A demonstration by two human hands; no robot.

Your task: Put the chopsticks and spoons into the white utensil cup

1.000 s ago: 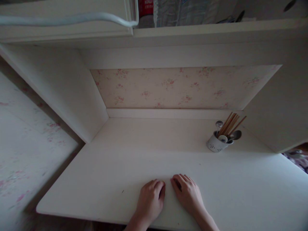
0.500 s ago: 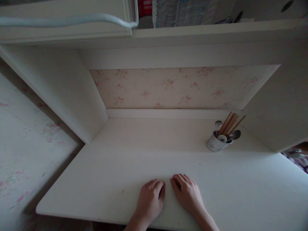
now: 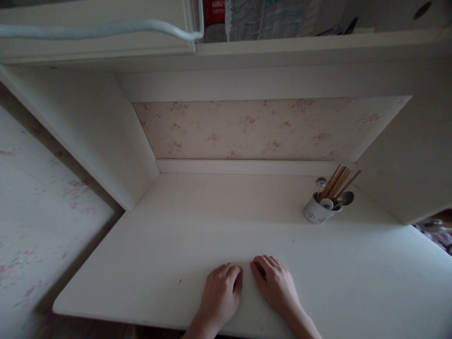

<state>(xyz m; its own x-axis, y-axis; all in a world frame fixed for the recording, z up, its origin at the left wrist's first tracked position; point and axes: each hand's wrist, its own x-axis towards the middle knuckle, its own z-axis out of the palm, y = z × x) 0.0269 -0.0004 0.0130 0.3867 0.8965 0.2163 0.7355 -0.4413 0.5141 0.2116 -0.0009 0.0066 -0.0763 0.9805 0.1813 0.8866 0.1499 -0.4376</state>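
Note:
Both hands rest on the white desk near its front edge, a small gap between them. My left hand is loosely closed, fingers curled under and thumb against the index finger; nothing shows in it. My right hand is curled too, its thumb tip near the index fingertip, and I see nothing in it. Beyond the right hand stands a white holed utensil cup, upright and touched by neither hand. It holds several wooden chopsticks, a dark metal spoon and other utensils.
Overhead runs a white shelf with a plastic-wrapped pack and a red package on it. A pale curved rail crosses the upper left. Side panels flank the desk, and a dark speck lies left of my hands.

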